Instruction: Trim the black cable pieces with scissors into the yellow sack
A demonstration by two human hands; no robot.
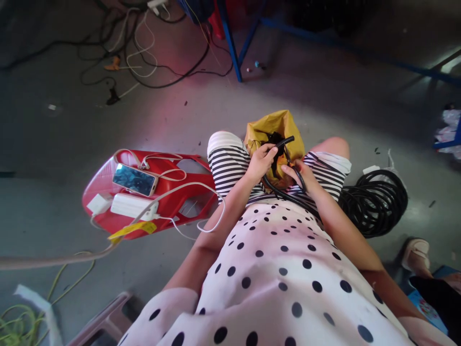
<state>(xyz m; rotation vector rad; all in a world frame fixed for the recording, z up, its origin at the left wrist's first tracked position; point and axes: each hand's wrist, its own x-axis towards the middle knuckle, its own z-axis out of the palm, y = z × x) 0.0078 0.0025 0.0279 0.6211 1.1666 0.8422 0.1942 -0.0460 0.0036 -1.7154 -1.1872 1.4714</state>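
Left fingers (271, 151) on black tube (285, 142), its end just beyond.

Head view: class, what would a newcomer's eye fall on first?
Probably the open yellow bag between the person's knees, with the left hand holding a black tube over it. Next come the red stool on the person's left, bearing a phone, and the black coil by the right leg.
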